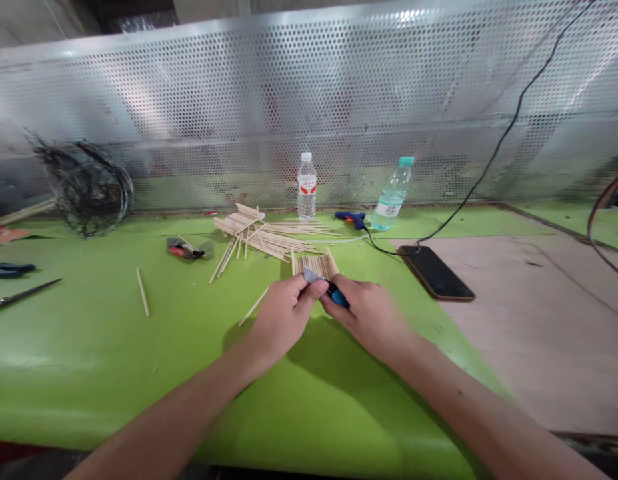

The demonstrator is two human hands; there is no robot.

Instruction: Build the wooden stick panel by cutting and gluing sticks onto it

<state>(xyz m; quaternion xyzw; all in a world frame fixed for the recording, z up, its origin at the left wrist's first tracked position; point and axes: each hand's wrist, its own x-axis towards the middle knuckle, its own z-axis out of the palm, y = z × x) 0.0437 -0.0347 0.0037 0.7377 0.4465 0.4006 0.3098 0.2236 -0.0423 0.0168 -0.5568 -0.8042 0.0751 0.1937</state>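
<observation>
Pale wooden sticks, laid side by side in a small panel (313, 265), sit just beyond my hands over the green bench (189, 373). My left hand (287, 305) has its fingers closed at the panel's near edge, the thumb lying right by the blade; their undersides are hidden from me. My right hand (371, 310) has its fingers clamped on the blue handle of a utility knife (340, 298), and its blade points up and left across the panel's near end. Past the panel I see a heap of loose sticks (273, 239), and behind that a white-capped bottle (307, 190). Right of that bottle are a blue glue gun (353, 219) and a teal-capped bottle (391, 197); a dark phone (437, 272) lies farther right, well apart from my right hand.
</observation>
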